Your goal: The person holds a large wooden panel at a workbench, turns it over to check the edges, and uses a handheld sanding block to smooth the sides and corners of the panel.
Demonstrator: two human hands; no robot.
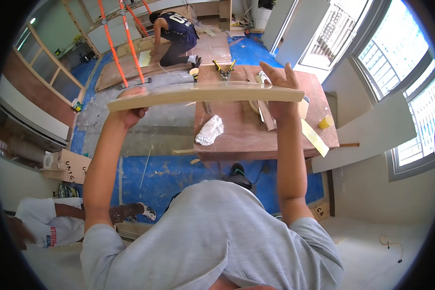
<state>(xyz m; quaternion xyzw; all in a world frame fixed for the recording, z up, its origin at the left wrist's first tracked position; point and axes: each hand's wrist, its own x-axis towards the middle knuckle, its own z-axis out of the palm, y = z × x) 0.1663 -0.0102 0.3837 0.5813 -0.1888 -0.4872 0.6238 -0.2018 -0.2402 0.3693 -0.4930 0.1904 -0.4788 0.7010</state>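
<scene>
A long, pale wooden board point(208, 94) is held up crosswise before me, its narrow edge facing me. My left hand point(129, 116) is closed round its left end, with fingertips curled beneath. At the right end my right hand point(284, 79) has its fingers stretched and spread behind the board, the palm against it; the board hides part of this hand. Below and beyond the board stands a reddish-brown plywood work table point(246, 140). On it lie a crumpled white wrapping point(210, 130), yellow-and-black pliers-like tools point(224, 70) and several wood strips point(265, 115).
A yellow cup point(326, 122) and a light strip point(315, 137) sit at the table's right side. An orange ladder point(117, 43) stands far left near a kneeling person point(175, 36). Another person point(58, 217) is low at left. Blue sheeting point(164, 176) covers the floor nearby.
</scene>
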